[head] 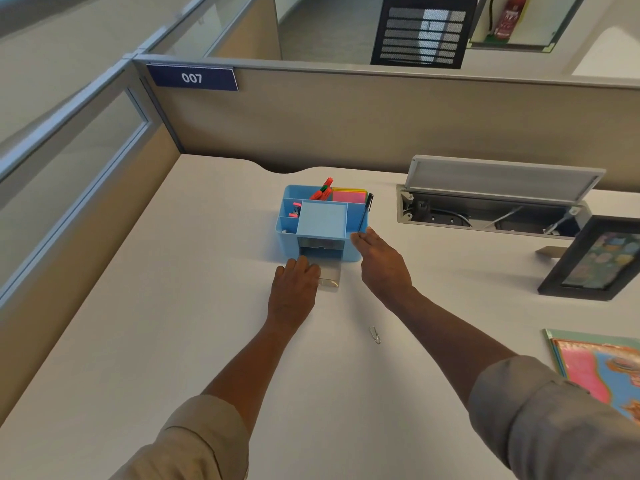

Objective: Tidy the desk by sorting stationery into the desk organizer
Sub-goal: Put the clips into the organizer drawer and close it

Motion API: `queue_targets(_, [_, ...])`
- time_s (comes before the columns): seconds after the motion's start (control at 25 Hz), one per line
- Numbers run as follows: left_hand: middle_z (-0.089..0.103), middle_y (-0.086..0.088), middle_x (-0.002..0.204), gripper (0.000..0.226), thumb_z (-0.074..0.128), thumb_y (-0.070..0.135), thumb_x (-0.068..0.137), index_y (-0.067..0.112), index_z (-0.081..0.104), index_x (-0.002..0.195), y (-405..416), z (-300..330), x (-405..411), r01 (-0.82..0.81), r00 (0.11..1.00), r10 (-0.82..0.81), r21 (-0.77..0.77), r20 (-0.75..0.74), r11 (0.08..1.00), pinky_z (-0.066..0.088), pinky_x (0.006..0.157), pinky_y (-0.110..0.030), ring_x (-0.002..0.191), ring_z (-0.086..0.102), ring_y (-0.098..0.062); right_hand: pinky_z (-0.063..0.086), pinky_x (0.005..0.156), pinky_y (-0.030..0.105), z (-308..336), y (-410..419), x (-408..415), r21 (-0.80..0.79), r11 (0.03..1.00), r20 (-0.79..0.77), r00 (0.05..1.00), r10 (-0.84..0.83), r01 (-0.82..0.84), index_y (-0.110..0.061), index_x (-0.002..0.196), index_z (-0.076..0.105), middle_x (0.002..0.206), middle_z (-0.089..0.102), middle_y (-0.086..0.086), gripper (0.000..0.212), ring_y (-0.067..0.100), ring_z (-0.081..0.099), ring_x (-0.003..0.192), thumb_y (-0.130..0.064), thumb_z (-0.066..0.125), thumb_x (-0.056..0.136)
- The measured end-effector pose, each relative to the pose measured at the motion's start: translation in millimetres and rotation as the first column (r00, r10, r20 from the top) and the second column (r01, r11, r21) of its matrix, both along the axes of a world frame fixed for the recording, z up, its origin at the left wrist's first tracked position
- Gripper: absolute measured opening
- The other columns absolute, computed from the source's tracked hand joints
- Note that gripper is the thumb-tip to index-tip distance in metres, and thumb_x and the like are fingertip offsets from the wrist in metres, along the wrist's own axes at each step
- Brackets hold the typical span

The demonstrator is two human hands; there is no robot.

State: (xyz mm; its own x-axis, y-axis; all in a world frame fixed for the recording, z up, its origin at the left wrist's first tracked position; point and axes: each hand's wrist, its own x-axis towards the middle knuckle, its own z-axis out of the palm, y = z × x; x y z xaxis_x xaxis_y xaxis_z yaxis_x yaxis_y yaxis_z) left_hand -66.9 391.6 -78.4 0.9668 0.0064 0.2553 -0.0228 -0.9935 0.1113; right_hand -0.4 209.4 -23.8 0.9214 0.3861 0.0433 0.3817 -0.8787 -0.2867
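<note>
We see an office cubicle with beige partitions and a pale worktop. Just beyond both hands stands the light blue desk organizer, its long side running left to right and its front facing us. It has several open compartments: red markers lean in the back one, pink and yellow sticky notes lie beside them, and a black pen leans in the right one. Its clear drawer is pulled out towards us. Our left hand lies palm down, fingers together, on the drawer's left part. Our right hand is flat, fingers pressed together, fingertips touching the organizer's right front corner. A paper clip lies on the worktop between our forearms, nearer the right.
</note>
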Motion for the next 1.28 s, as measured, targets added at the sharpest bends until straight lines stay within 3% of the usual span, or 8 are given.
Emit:
queue_targets(0.16, [0.064, -0.008, 0.095, 0.016, 0.073, 0.023, 0.083, 0.014, 0.065, 0.093, 0.8, 3.2, -10.4, 0.028, 1.000, -0.028, -0.004, 0.008, 1.000, 0.052, 0.070, -0.033, 0.080, 0.059, -0.020, 0.030, 0.114, 0.034, 0.7, 1.1, -0.4, 0.013, 1.000, -0.007, 1.000, -0.008, 0.008, -0.019, 0.150, 0.034, 0.157, 0.032, 0.001, 0.056, 0.020, 0.024, 0.147, -0.007, 0.051, 0.098])
queue_targets(0.36, [0.065, -0.010, 0.110, 0.041, 0.077, 0.027, 0.080, 0.015, 0.063, 0.117, -4.6, 12.8, -22.3, 0.022, 0.999, -0.020, -0.062, 0.045, 0.998, 0.054, 0.079, -0.037, 0.092, 0.064, -0.024, 0.032, 0.113, 0.036, 2.5, 4.0, -2.6, 0.009, 1.000, -0.029, 0.999, -0.027, 0.028, -0.020, 0.150, 0.032, 0.158, 0.031, 0.001, 0.057, 0.021, 0.023, 0.147, -0.010, 0.051, 0.098])
queue_targets(0.48, [0.065, -0.009, 0.107, 0.035, 0.072, 0.023, 0.084, 0.015, 0.063, 0.117, -23.9, 19.0, -36.7, 0.169, 0.983, -0.161, -0.091, 0.088, 0.982, 0.053, 0.080, -0.034, 0.090, 0.063, -0.023, 0.029, 0.115, 0.039, 10.2, 4.9, -1.1, -0.007, 1.000, 0.008, 1.000, 0.026, -0.026, -0.020, 0.150, 0.030, 0.158, 0.030, 0.003, 0.057, 0.025, 0.025, 0.147, -0.013, 0.052, 0.098])
queue_targets(0.56, [0.064, -0.007, 0.106, 0.027, 0.069, 0.021, 0.088, 0.017, 0.066, 0.114, -43.1, 19.3, -48.0, 0.280, 0.960, -0.278, -0.147, 0.030, 0.949, 0.052, 0.083, -0.034, 0.092, 0.062, -0.022, 0.027, 0.116, 0.038, 16.0, -0.5, -4.5, 0.084, 0.996, 0.044, 0.998, -0.039, 0.035, -0.019, 0.149, 0.032, 0.156, 0.033, 0.003, 0.054, 0.025, 0.030, 0.144, -0.015, 0.051, 0.099])
queue_targets(0.68, [0.061, -0.003, 0.116, 0.028, 0.061, 0.025, 0.093, 0.023, 0.064, 0.121, -66.0, 14.8, -58.6, 0.305, 0.927, -0.348, -0.254, -0.141, 0.918, 0.049, 0.089, -0.031, 0.099, 0.060, -0.021, 0.034, 0.112, 0.033, 12.5, -23.1, -27.4, 0.272, 0.929, -0.001, 0.966, -0.259, 0.250, -0.021, 0.142, 0.045, 0.147, 0.048, 0.001, 0.044, 0.020, 0.045, 0.134, -0.015, 0.051, 0.099])
queue_targets(0.8, [0.056, 0.000, 0.125, 0.033, 0.055, 0.031, 0.097, 0.028, 0.058, 0.129, -74.5, 6.9, -57.0, 0.297, 0.898, -0.367, -0.280, -0.244, 0.913, 0.047, 0.092, -0.030, 0.104, 0.058, -0.019, 0.048, 0.096, 0.033, -11.6, -55.7, -65.8, 0.357, 0.858, -0.093, 0.928, -0.360, 0.369, -0.020, 0.124, 0.059, 0.122, 0.065, -0.001, 0.033, 0.019, 0.061, 0.111, -0.007, 0.051, 0.094])
queue_targets(0.96, [0.057, 0.001, 0.115, 0.027, 0.055, 0.032, 0.095, 0.030, 0.061, 0.122, -82.3, -1.5, -52.3, 0.306, 0.883, -0.377, -0.267, -0.279, 0.914, 0.054, 0.080, -0.032, 0.089, 0.061, -0.020, 0.051, 0.080, 0.036, -42.1, -79.8, -110.1, 0.401, 0.787, -0.192, 0.883, -0.429, 0.469, -0.020, 0.102, 0.065, 0.102, 0.070, -0.003, 0.021, 0.022, 0.065, 0.094, -0.010, 0.052, 0.089])
queue_targets(1.28, [0.053, 0.006, 0.089, 0.003, 0.058, 0.026, 0.091, 0.028, 0.058, 0.089, -94.1, 4.5, -42.8, 0.221, 0.871, -0.325, -0.297, -0.369, 0.929, 0.054, 0.071, -0.038, 0.072, 0.056, -0.016, 0.049, 0.075, 0.030, -57.4, -88.8, -136.7, 0.399, 0.731, -0.369, 0.827, -0.424, 0.553, -0.018, 0.095, 0.067, 0.089, 0.069, -0.006, 0.017, 0.018, 0.064, 0.085, -0.009, 0.055, 0.087])
